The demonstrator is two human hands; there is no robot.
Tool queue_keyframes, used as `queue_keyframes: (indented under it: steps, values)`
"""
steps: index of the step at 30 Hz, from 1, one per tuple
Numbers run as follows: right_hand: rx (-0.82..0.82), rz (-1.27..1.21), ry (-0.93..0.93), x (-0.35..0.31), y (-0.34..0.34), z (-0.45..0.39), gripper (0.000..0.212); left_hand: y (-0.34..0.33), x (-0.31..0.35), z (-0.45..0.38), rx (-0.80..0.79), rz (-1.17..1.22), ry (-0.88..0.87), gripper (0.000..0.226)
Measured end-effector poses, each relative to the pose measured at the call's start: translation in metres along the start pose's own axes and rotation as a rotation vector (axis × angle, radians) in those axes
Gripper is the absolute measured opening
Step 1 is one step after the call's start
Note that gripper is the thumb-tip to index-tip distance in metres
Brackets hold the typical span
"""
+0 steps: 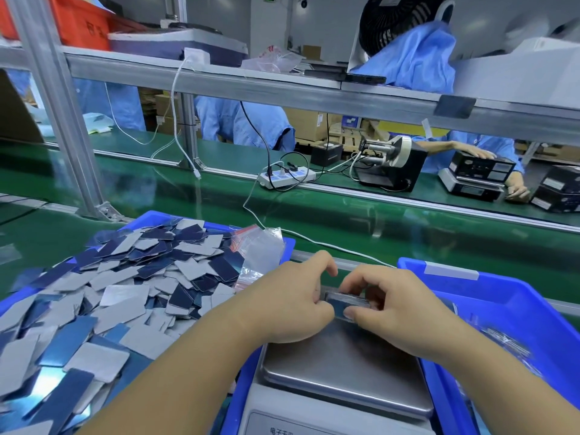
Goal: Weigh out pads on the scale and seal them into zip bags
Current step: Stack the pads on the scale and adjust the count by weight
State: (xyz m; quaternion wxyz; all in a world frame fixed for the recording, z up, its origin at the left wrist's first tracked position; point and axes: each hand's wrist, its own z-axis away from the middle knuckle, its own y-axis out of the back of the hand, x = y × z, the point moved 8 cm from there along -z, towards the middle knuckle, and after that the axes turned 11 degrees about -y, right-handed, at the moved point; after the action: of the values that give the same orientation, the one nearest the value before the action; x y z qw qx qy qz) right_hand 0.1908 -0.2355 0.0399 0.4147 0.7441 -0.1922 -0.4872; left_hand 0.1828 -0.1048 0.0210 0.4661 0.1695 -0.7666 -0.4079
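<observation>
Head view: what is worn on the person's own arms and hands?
Nothing is visible: the left hand and right hand are bare, without gloves, rings or watch. Both forearms are uncovered to the frame's bottom edge; no sleeve shows.

Grey and dark-blue pads (131, 277) fill a blue bin (284, 246) beside a green belt (345, 215)

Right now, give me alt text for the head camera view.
Both hands, left hand and right hand, grip a small stack of pads above the steel scale. A blue bin heaped with loose grey and blue pads sits left; another blue bin sits right.
</observation>
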Motion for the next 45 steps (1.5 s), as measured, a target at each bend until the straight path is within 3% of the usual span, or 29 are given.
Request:
queue_keyframes:
  steps: [3,5,11,16,19,23,25,28,32,34,37,40,45]
  values:
    - [-0.057,0.076,0.021,-0.001,-0.009,0.002,0.026,-0.006,0.002,0.000,-0.037,0.038,-0.025,0.039]
    - [0.005,0.099,0.089,-0.007,-0.005,0.004,0.027,-0.004,0.003,0.000,-0.010,0.065,-0.043,0.038]
    - [0.329,0.113,0.401,-0.037,0.024,0.019,0.025,0.034,-0.003,0.003,0.377,0.291,-0.045,0.028]
    - [0.374,0.068,0.448,-0.038,0.027,0.023,0.023,0.036,-0.006,0.004,0.412,0.348,-0.017,0.027]
    - [0.269,-0.076,0.302,-0.026,0.027,0.014,0.024,0.033,-0.017,0.004,0.353,0.298,0.083,0.023]
    - [-0.039,-0.139,-0.031,0.003,0.005,0.003,0.020,0.045,-0.056,0.013,0.337,0.023,0.344,0.026]
    - [-0.139,-0.035,-0.057,0.005,-0.008,0.003,0.021,0.055,-0.073,0.022,0.318,-0.113,0.483,0.027]
    - [-0.139,0.050,-0.032,0.000,-0.012,0.003,0.022,0.060,-0.086,0.027,0.265,-0.197,0.560,0.025]
    - [-0.119,-0.016,-0.029,-0.001,-0.010,0.004,0.025,0.043,-0.056,0.015,0.245,0.189,0.292,0.016]
    - [-0.034,-0.104,-0.022,-0.002,-0.002,0.003,0.026,0.031,-0.030,0.009,0.206,0.409,0.177,0.011]
    - [0.119,-0.399,0.039,-0.010,0.015,0.004,0.027,0.008,-0.003,0.004,0.133,0.826,0.129,0.035]
    - [0.237,-0.533,0.112,-0.016,0.025,0.009,0.024,-0.017,0.024,0.003,0.014,1.303,0.099,0.041]
    - [0.372,-0.540,0.206,-0.022,0.030,0.015,0.032,-0.029,0.035,-0.004,0.101,1.609,0.072,0.051]
